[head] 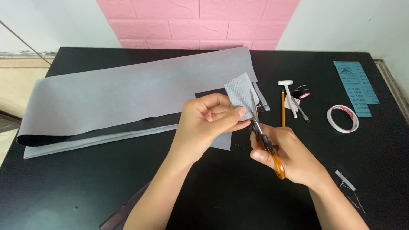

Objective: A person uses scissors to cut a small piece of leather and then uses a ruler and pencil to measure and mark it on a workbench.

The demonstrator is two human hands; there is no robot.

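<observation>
Orange-handled steel scissors, gripped in the right hand, bite the right edge of a small grey fabric swatch pinched by the left hand's fingers; holding it taut beside the blades should steady the cut.

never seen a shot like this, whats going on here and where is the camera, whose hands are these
There is one picture, taken by a camera worn on a person's head, looking down at their own two bare hands over a black table. The left hand pinches a small grey piece of fabric. The right hand holds orange-handled scissors, their blades at the piece's edge. Behind lies a long folded grey sheet. To the right are a pencil, a small white hammer, a roll of tape and blue sandpaper sheets.
</observation>
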